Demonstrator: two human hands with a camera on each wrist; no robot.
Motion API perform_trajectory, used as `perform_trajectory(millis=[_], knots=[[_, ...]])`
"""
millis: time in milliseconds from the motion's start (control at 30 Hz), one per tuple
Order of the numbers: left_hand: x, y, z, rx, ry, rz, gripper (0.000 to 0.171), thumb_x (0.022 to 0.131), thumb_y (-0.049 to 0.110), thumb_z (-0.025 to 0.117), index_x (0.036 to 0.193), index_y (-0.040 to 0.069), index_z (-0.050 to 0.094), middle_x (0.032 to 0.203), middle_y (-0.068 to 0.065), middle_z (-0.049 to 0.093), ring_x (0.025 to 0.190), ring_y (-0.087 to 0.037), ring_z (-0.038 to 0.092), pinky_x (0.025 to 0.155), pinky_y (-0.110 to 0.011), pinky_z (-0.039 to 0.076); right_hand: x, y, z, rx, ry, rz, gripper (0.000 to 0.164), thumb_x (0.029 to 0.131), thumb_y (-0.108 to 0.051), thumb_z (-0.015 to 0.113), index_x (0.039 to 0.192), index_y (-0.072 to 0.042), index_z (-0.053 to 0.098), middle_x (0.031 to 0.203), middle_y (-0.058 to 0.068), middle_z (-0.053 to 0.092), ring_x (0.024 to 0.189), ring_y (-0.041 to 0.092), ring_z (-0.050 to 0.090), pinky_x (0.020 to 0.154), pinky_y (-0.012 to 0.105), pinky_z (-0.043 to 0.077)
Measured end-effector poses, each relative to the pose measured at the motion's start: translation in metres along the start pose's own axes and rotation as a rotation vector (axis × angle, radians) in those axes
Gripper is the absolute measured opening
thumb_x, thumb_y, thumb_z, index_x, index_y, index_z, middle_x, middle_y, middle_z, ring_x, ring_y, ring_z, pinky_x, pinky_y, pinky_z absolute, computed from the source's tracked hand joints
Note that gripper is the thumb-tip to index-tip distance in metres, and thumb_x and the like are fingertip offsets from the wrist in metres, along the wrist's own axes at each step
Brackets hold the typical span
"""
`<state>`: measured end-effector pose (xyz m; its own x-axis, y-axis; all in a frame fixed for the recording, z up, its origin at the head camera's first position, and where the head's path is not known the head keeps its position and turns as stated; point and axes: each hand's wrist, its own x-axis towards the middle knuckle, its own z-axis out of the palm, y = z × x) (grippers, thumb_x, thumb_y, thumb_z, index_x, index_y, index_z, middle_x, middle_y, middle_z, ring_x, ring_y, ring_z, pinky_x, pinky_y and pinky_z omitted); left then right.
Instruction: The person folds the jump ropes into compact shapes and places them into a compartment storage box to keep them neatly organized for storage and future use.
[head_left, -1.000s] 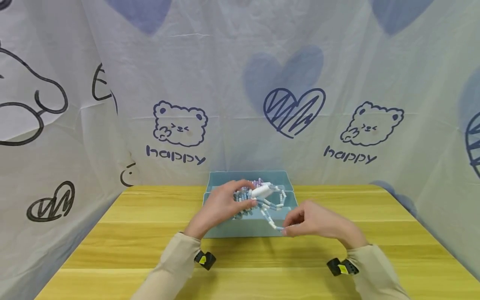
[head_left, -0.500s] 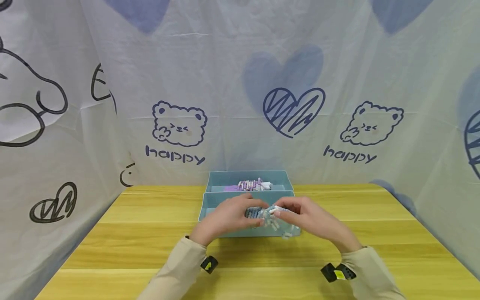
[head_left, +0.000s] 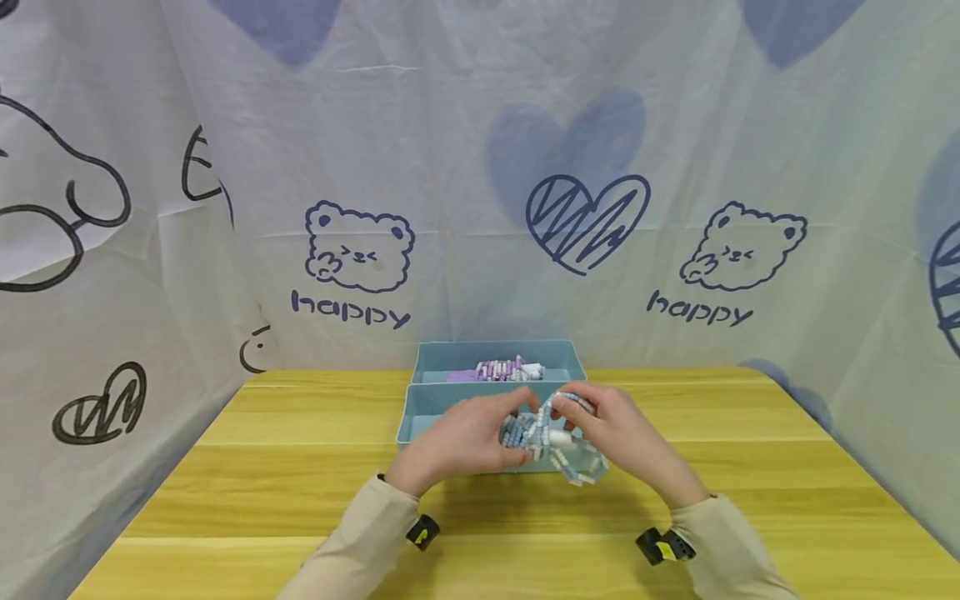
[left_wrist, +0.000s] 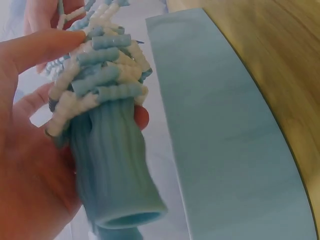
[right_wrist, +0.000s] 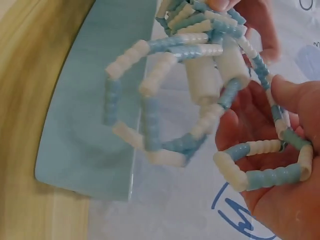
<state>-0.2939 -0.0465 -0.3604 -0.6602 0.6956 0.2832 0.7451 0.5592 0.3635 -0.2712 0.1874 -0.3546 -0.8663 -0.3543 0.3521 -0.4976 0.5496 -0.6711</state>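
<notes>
In the head view my left hand [head_left: 468, 442] grips a bundled blue-and-white beaded jump rope [head_left: 517, 429] over the front of a light blue box [head_left: 495, 352]. The left wrist view shows the rope's blue ribbed handle [left_wrist: 117, 165], with its hollow end toward the camera and beaded strands wound above it. My right hand [head_left: 626, 437] pinches a strand of the same rope between thumb and fingers. Loose beaded loops [right_wrist: 151, 120] hang near two white handle ends [right_wrist: 202, 80] in the right wrist view. Part of the bundle is hidden behind the left fingers.
The box has a back and a front compartment on a yellow wood-grain table [head_left: 300, 467]. In the back one lies a purple-and-white beaded jump rope [head_left: 502, 370]. Behind the table hangs a white cloth [head_left: 465, 208] printed with hearts and bears.
Both hands have brought the blue-and-white rope toward me from over the box. The right hand, first lower right with a stretched strand, has come up beside the left. The purple rope is now uncovered.
</notes>
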Motion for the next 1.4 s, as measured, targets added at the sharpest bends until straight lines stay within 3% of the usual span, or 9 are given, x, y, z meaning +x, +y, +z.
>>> perform_trajectory(millis=[167, 367, 567, 733, 933, 1100, 1167, 1300, 1400], knots=[[0.001, 0.003, 0.004, -0.035, -0.017, -0.009, 0.045, 0.087, 0.032, 0.069, 0.126, 0.038, 0.045, 0.106, 0.011, 0.058, 0.062, -0.011, 0.050, 0.054, -0.030, 0.044, 0.000, 0.004, 0.002, -0.008, 0.034, 0.039, 0.028, 0.102, -0.037, 0.052, 0.086, -0.018, 0.065, 0.075, -0.003, 0.065, 0.066, 0.017, 0.061, 0.060, 0.033, 0.052], [0.001, 0.006, 0.006, 0.019, -0.049, 0.026, 0.050, 0.094, 0.032, 0.061, 0.139, 0.045, 0.044, 0.106, 0.011, 0.050, 0.054, -0.010, 0.046, 0.050, -0.028, 0.042, 0.001, 0.006, 0.002, 0.002, 0.090, 0.090, 0.030, 0.101, -0.035, 0.055, 0.082, -0.015, 0.066, 0.068, -0.001, 0.062, 0.058, 0.019, 0.058, 0.052, 0.032, 0.050], [0.001, 0.009, 0.006, 0.095, -0.038, 0.102, 0.044, 0.096, 0.031, 0.060, 0.138, 0.043, 0.052, 0.092, 0.005, 0.041, 0.054, -0.008, 0.037, 0.047, -0.023, 0.036, 0.002, 0.009, -0.008, 0.022, 0.093, 0.168, 0.028, 0.094, -0.041, 0.066, 0.096, -0.013, 0.070, 0.066, 0.005, 0.059, 0.055, 0.022, 0.052, 0.048, 0.032, 0.047], [0.001, 0.011, 0.006, 0.039, -0.043, 0.084, 0.041, 0.092, 0.030, 0.064, 0.130, 0.045, 0.057, 0.090, 0.006, 0.044, 0.058, -0.010, 0.040, 0.049, -0.025, 0.038, 0.001, 0.022, -0.025, -0.010, 0.048, 0.154, 0.034, 0.088, -0.043, 0.072, 0.106, -0.014, 0.069, 0.068, 0.004, 0.060, 0.054, 0.016, 0.044, 0.048, 0.028, 0.036], [-0.001, 0.010, 0.003, -0.099, -0.068, 0.032, 0.038, 0.089, 0.031, 0.064, 0.123, 0.046, 0.059, 0.095, 0.010, 0.050, 0.071, -0.012, 0.049, 0.062, -0.030, 0.045, 0.000, 0.039, -0.040, 0.128, 0.008, 0.104, 0.024, 0.091, -0.028, 0.072, 0.106, -0.009, 0.070, 0.098, 0.007, 0.068, 0.075, 0.023, 0.063, 0.067, 0.035, 0.055], [-0.001, 0.008, 0.001, -0.180, -0.054, 0.033, 0.038, 0.091, 0.034, 0.063, 0.127, 0.043, 0.060, 0.107, 0.013, 0.055, 0.082, -0.013, 0.054, 0.071, -0.033, 0.049, -0.001, 0.045, -0.043, 0.181, 0.017, 0.167, 0.025, 0.090, -0.028, 0.074, 0.100, -0.006, 0.069, 0.088, 0.012, 0.065, 0.052, 0.018, 0.051, 0.043, 0.028, 0.042], [-0.001, 0.007, 0.000, -0.221, -0.044, 0.033, 0.037, 0.093, 0.035, 0.062, 0.129, 0.042, 0.059, 0.119, 0.016, 0.056, 0.097, -0.011, 0.057, 0.082, -0.036, 0.050, 0.000, 0.047, -0.043, 0.216, 0.031, 0.188, 0.026, 0.090, -0.028, 0.074, 0.099, -0.004, 0.068, 0.084, 0.012, 0.063, 0.047, 0.014, 0.046, 0.040, 0.025, 0.037], [0.001, 0.004, 0.000, -0.327, 0.004, 0.036, 0.040, 0.096, 0.036, 0.060, 0.136, 0.038, 0.056, 0.139, 0.019, 0.050, 0.129, -0.011, 0.046, 0.104, -0.045, 0.039, 0.001, 0.053, -0.040, 0.370, 0.089, 0.196, 0.027, 0.094, -0.025, 0.069, 0.100, 0.001, 0.064, 0.078, 0.011, 0.059, 0.053, 0.013, 0.048, 0.046, 0.025, 0.041], [0.001, 0.001, -0.002, -0.407, 0.053, 0.021, 0.044, 0.097, 0.037, 0.059, 0.140, 0.039, 0.052, 0.144, 0.020, 0.045, 0.137, -0.011, 0.037, 0.109, -0.050, 0.032, 0.001, 0.057, -0.039, 0.487, 0.124, 0.187, 0.028, 0.097, -0.024, 0.065, 0.101, 0.003, 0.061, 0.082, 0.008, 0.060, 0.065, 0.014, 0.055, 0.059, 0.027, 0.050]])
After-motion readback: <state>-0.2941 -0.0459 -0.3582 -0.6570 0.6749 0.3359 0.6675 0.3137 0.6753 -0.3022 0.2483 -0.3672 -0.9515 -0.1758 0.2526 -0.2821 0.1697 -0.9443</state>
